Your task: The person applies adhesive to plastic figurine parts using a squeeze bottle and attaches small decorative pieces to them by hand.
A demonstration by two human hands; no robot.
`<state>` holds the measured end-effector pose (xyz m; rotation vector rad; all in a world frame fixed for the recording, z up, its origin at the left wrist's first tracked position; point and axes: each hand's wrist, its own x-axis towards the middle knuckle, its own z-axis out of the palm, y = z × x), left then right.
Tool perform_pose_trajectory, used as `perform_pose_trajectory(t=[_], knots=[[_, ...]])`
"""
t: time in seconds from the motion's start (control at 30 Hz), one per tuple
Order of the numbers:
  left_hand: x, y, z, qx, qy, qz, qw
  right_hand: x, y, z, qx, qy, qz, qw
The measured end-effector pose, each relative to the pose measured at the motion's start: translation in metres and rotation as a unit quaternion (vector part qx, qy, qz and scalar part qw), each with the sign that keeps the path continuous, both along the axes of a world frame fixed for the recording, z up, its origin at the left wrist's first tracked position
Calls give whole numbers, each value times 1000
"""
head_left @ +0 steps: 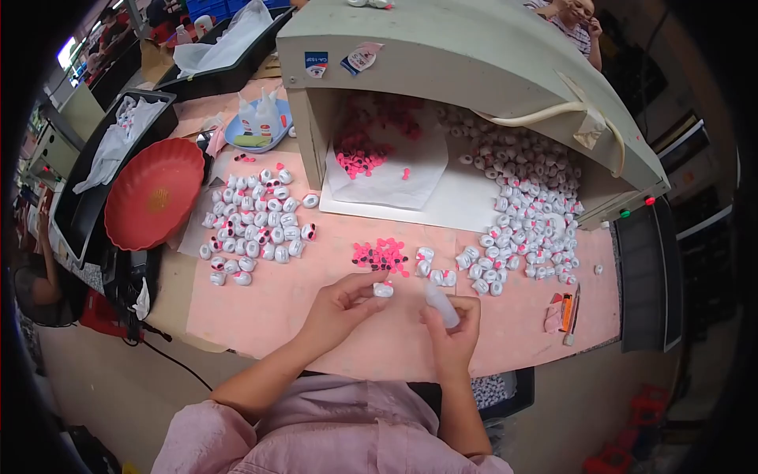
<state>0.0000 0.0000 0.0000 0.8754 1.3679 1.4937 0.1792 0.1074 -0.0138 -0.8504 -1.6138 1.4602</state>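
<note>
Between thumb and fingers, my left hand [345, 306] pinches a small white rounded piece [383, 291] with a bit of pink at its top. My right hand [455, 336] is closed round a translucent white squeeze bottle [442, 306], tilted and a little apart from that piece. Just beyond my left fingers lies a loose pile of small pink and black pieces [381, 255]. A few white rounded pieces [436, 275] sit beyond the bottle. Another group of them [260, 217], some with pink or black parts, stands in loose rows at the left.
A grey box-like cabinet [442, 51] arches over a heap of white pieces [537, 213] and pink pieces on a white sheet [387, 186]. Left are a red scalloped tray [154, 193] and a blue dish [276, 136] with bottles. An orange tool [567, 313] lies right.
</note>
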Motion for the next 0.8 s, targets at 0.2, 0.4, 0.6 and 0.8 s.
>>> perform_pose_trajectory(t=[0.2,0.4,0.6,0.8], knots=[[-11,-23,9,20,-108,84,990,-49,11,41,233,-242,41,941],[-16,-25,-4,45,-93,90,991,-62,16,51,255,-303,51,917],[-16,-29,-12,38,-54,80,995,-48,14,46,232,-304,114,917],[-11,-40,-6,37,-68,95,992,-38,-5,51,233,-254,116,931]])
